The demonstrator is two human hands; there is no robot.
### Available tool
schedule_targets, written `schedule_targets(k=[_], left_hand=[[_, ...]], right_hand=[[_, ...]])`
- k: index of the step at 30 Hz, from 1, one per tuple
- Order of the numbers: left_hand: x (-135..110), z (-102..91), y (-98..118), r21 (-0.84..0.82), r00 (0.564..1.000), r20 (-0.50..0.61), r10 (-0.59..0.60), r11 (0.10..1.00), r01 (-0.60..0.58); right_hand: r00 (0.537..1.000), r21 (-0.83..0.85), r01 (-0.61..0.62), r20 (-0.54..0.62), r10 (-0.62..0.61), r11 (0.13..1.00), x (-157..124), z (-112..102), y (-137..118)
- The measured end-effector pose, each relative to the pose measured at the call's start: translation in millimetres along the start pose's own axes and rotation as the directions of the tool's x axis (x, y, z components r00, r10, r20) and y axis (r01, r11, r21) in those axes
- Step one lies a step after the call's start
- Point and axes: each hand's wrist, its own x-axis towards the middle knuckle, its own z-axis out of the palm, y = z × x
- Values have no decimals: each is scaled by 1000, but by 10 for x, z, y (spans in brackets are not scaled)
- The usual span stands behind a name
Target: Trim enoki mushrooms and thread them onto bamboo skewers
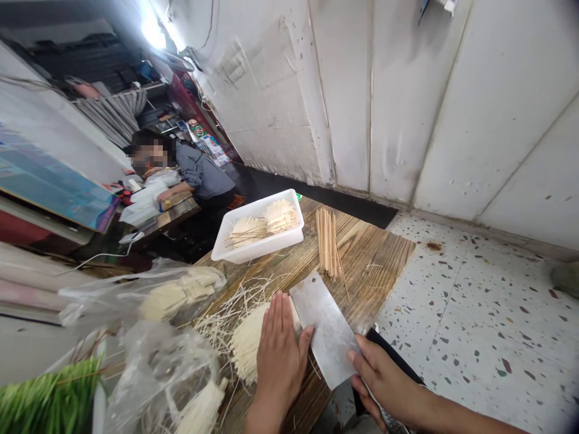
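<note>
wooden table (373,256), speckled floor (465,337), left hand (281,346) flat on strips (244,343), right hand (384,374) gripping cleaver (324,328)

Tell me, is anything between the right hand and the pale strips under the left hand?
Yes: the knife, held in the right hand, has its blade between that hand and the pale strips. The left hand, lying on the strips, has its thumb on that side too.

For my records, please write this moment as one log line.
left hand: flat on pale stranded bundle; right hand: holding grey rectangular metal cleaver; nearby: white rectangular plastic tray, thin tan wooden sticks
</note>
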Motion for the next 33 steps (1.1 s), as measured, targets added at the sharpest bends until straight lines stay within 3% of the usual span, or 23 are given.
schedule_targets(k=[7, 15, 22, 29, 33], left_hand=[[1, 1, -10, -38, 999, 31, -10, 999, 11], [25, 53, -26, -62, 999, 34, -39, 997, 41], [-1, 31, 3, -89, 1000, 13, -21, 996, 22], [39, 61, -50, -110, 998, 22, -65, 992, 67], [15, 40, -26, -116, 999, 25, -38, 992, 41]], right_hand=[[1000, -36, 10, -8, -10, 999, 6, 16, -25], [999, -60, 46, -23, -48, 997, 255, 111, -177], [1000, -95, 26, 10, -26, 995, 75, 35, -88], [999, -68, 9, 41, -6, 998, 375, 150, -321], [997, -78, -36, 68, 41, 996, 196, 66, -237]])
